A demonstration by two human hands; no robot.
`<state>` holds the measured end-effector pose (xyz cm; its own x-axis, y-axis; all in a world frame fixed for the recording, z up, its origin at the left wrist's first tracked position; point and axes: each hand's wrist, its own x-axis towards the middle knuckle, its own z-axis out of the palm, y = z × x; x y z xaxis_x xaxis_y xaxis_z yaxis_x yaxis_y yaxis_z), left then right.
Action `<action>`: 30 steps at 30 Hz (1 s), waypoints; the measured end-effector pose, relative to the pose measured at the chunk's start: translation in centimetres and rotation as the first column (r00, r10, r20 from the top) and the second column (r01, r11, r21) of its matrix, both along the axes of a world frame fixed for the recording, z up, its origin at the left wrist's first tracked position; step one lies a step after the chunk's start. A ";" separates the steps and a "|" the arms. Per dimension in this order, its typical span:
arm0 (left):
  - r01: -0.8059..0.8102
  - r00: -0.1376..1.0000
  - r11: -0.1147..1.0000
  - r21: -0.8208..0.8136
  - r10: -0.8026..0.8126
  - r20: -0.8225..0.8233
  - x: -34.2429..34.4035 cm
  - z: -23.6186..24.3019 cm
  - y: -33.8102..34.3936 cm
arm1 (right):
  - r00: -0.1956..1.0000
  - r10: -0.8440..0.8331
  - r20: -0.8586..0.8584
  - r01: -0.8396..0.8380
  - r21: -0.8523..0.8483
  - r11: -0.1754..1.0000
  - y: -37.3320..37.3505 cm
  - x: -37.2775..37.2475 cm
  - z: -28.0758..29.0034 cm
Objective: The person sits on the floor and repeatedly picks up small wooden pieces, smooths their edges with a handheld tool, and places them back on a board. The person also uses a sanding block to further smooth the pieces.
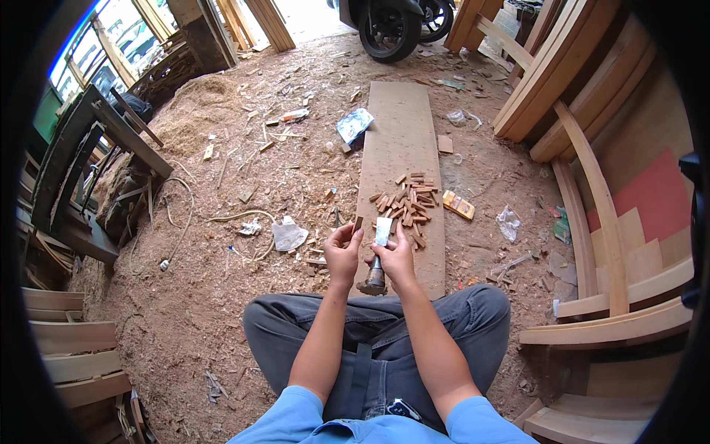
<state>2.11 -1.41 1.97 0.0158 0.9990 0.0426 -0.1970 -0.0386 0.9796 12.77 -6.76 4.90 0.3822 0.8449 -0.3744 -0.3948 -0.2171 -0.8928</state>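
I sit cross-legged on a sawdust floor. My right hand [397, 259] grips a chisel [379, 255] with a wide bright blade pointing up and a battered wooden handle hanging below the fist. My left hand [342, 251] pinches a small brown wood piece [359, 223] beside the blade, its thumb near the steel. Just beyond both hands lies a pile of several small reddish wood blocks [409, 201] on a long flat board [401, 140] that runs away from my knees.
A yellow-orange box [458, 205] lies right of the board, crumpled plastic [287, 235] and a cord [181, 222] to the left. Curved timber parts [592, 192] stack on the right, dark furniture [81, 170] on the left, a scooter [388, 22] stands far ahead.
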 end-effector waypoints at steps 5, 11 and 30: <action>-0.030 0.994 0.998 0.060 0.036 -0.102 0.1 0.7 0.0 | 0.976 -0.051 -0.214 0.050 -0.009 0.999 -0.1 1.4 -0.1; -0.071 0.963 0.992 0.101 0.095 -0.251 -0.2 1.3 -0.2 | 0.849 -0.069 -0.523 0.087 0.011 0.996 0.2 2.4 -0.8; 0.031 0.898 0.867 0.497 0.194 -0.395 -0.5 4.7 -0.9 | 0.898 0.151 -0.414 -0.117 0.107 0.987 -0.8 2.0 1.5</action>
<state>1.64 -2.31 6.68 0.0642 0.8497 0.5234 0.2518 -0.5213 0.8154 14.81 -7.55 6.36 0.0853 0.9097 -0.4064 -0.7082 -0.2315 -0.6670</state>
